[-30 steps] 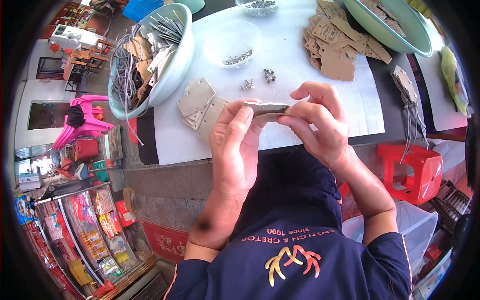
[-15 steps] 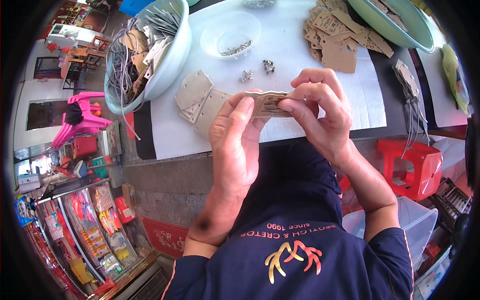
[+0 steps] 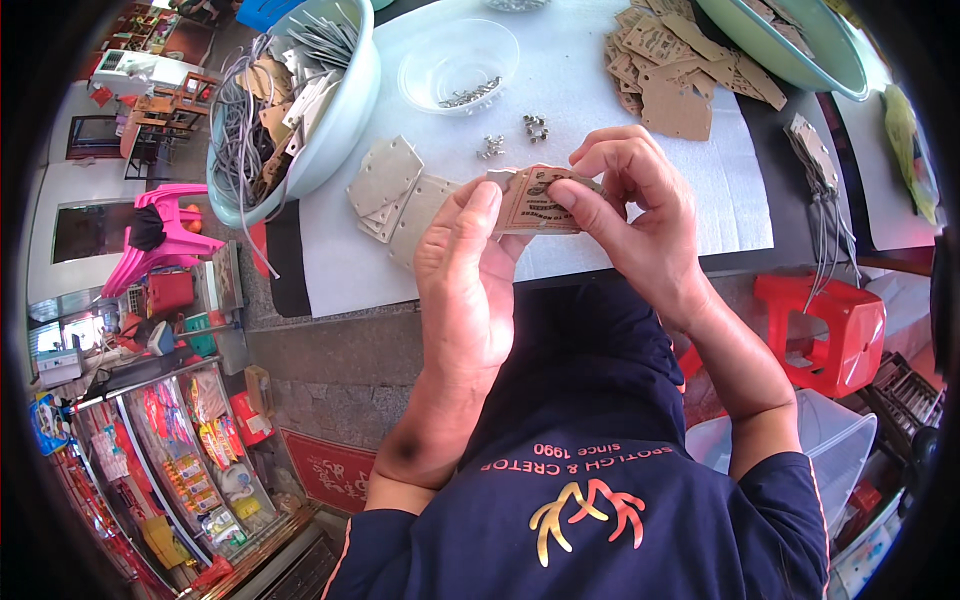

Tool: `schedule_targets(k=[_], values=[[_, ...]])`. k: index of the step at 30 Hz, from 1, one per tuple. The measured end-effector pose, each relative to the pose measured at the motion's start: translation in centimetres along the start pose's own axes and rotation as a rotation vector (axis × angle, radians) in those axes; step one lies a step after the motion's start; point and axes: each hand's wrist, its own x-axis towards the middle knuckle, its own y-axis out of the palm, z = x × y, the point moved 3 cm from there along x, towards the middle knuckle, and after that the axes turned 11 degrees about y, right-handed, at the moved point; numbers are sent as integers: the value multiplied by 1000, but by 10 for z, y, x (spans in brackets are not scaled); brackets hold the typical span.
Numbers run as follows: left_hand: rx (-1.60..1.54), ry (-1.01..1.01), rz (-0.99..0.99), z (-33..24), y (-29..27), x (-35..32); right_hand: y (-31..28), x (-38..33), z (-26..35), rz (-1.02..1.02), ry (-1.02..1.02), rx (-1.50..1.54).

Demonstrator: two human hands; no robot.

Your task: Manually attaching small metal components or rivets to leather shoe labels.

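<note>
Both hands hold a thin brown printed plaque [image 3: 528, 207] above the near edge of the white sheet. My left hand [image 3: 462, 275] pinches its left end, thumb against the plaque's near side. At the right end, my right hand [image 3: 645, 215] grips it with the thumb on the printed face; the fingers behind are partly hidden. Left of my hands lie flat grey plates [image 3: 388, 183] with small holes, overlapping each other. Just beyond the plaque are two little clusters of metal fasteners, one silvery [image 3: 491, 147] and one darker [image 3: 537, 128].
A clear plastic bowl [image 3: 420, 75] holds more small metal pieces. On the far left, a pale blue basin [image 3: 350, 105] is full of plaques and grey cords. Brown plaques [image 3: 675, 100] are heaped at the far right beside a green basin [image 3: 830, 70]. Corded plaques [image 3: 815, 160] hang over the right edge.
The plaque has tilted so that more of its printed face shows. My right thumb and fingers have shifted slightly left along it.
</note>
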Motion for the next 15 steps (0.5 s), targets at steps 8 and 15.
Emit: schedule_targets(k=[8,15], values=[[-4,-61,-29,0,3,2,-2,2,-1,4,1,-14],[-19,-89,-52,3,-2,3,-4,1,4,-34,-153,-144]])
